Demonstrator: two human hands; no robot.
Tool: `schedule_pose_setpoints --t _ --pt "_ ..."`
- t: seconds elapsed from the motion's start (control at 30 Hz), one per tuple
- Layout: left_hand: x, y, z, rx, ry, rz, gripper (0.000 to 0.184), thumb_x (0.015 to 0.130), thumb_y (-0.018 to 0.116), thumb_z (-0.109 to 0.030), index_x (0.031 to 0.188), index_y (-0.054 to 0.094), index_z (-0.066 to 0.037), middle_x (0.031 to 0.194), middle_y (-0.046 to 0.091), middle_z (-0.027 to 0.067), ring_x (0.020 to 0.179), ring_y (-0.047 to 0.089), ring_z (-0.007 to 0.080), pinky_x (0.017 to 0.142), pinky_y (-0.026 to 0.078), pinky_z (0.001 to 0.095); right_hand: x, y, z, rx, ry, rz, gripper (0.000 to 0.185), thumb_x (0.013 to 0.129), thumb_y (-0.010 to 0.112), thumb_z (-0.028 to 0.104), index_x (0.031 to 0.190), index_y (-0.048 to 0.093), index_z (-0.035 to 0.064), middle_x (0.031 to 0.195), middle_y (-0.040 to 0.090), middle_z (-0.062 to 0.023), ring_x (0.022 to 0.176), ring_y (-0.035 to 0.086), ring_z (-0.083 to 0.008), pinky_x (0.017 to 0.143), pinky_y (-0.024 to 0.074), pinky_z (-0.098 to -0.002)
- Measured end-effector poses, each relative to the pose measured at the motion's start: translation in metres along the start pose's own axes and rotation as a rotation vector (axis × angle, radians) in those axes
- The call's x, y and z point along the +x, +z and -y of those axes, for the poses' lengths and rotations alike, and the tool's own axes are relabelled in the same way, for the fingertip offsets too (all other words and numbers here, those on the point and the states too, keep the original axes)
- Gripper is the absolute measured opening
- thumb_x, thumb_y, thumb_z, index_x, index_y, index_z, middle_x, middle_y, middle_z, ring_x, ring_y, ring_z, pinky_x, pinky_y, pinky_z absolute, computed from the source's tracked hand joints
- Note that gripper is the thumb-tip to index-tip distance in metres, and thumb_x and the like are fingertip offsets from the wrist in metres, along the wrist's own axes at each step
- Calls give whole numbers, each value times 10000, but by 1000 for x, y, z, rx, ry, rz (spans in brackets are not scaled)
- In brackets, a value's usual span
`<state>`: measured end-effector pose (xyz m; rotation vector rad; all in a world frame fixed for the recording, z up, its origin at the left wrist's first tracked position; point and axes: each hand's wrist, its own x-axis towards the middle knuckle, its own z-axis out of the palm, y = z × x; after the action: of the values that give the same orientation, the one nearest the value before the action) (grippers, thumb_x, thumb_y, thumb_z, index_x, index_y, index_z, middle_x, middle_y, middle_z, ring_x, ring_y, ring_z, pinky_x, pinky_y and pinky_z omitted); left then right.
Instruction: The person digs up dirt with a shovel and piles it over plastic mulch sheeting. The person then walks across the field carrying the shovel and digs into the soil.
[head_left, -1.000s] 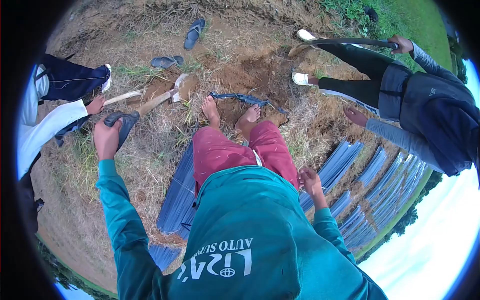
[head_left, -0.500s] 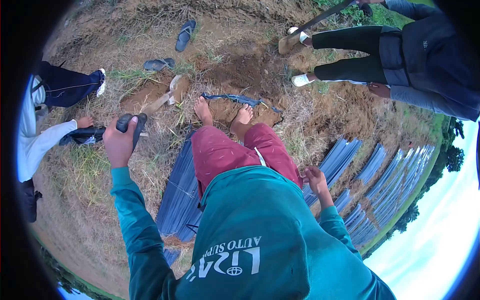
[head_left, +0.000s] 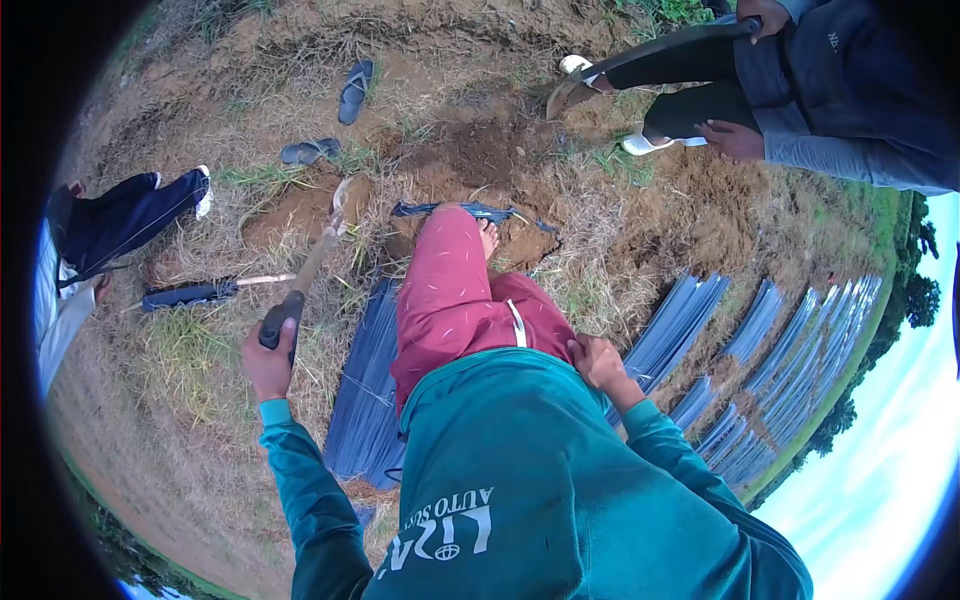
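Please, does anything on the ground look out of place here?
Yes. One dark grey flip-flop lies askew to another dark flip-flop on the brown, grassy ground, both unworn, while the camera wearer's visible foot is bare.

Steep downward look from a head-worn camera over a field (head_left: 215, 420).
The single wide view looks down the wearer's front: a teal sweatshirt (head_left: 500, 430) fills the near edge at close range, red shorts (head_left: 450, 285) lie beyond, and a sandal (head_left: 354, 92) lies well off at far left. A black rim (head_left: 20, 300) rounds the frame; the lens bends the horizon, with sky (head_left: 860, 480) at near right.
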<state>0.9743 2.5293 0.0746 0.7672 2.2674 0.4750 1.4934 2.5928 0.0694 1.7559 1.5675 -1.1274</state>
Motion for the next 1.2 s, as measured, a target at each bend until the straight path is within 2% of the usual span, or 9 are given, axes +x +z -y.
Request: schedule_pose_setpoints --t 0.1,0.2,0.3,0.4,0.43,0.53,0.6,0.87,1.2 --pt "5 3 -14 -228 -145 184 287 851 757 -260 821 649 5 590 560 28 469 495 86 454 381 249 33 -41 28 -3 -141 5 297 951 534 292 933 657 22 853 635 -262 839 609 -454 740 482 -486" --pt "51 -21 -26 -376 -241 -20 256 862 746 -233 812 651 0 568 537 13 468 482 85 461 377 251 64 -72 74 127 -224 21 300 946 537 276 888 647 4 816 618 -270 803 610 -449 706 474 -480" --pt "132 -118 8 -1104 -492 -192 242 896 716 -212 1034 652 -24 753 611 9 635 575 77 555 476 245 130 -90 119 54 -350 -75 302 941 543 273 858 635 -2 793 604 -271 761 612 -429 687 469 -466" --pt "180 -206 -13 -1299 -246 -470 257 934 660 -156 1139 609 -10 972 645 50 845 616 112 771 528 253 217 -106 192 62 -326 -121 327 940 551 295 873 652 -9 799 613 -275 774 626 -418 698 484 -451" --pt "197 -228 -28 -1271 -163 -618 238 938 648 -148 1122 595 -6 958 630 44 835 604 109 726 521 241 257 -108 223 65 -330 -189 334 940 554 300 880 656 -12 798 614 -278 780 629 -418 704 487 -449" --pt "252 -297 -18 -1518 210 -302 170 987 521 -97 1065 517 55 859 482 50 792 482 130 705 412 280 338 -107 308 6 -299 -193 356 939 570 315 899 654 -29 816 625 -275 818 623 -441 728 491 -449" --pt "283 -313 -46 -1397 97 -389 180 984 533 -115 1080 527 37 852 479 39 791 476 125 700 408 272 341 -132 374 -83 -503 -217 360 937 581 308 840 627 -36 794 609 -272 770 602 -446 684 474 -450" --pt "420 -219 29 -459 -479 -713 215 886 706 -190 909 575 -21 744 518 2 661 496 99 618 404 267 340 -213 548 -141 -436 30 315 919 610 273 801 600 -19 741 588 -218 696 586 -370 650 450 -425" --pt "361 -191 32 -763 -617 -793 214 837 732 -101 956 588 3 773 560 26 682 548 115 628 458 271 414 -204 754 -426 -668 244 339 927 619 309 811 626 -9 706 596 -175 651 582 -274 643 456 -395"
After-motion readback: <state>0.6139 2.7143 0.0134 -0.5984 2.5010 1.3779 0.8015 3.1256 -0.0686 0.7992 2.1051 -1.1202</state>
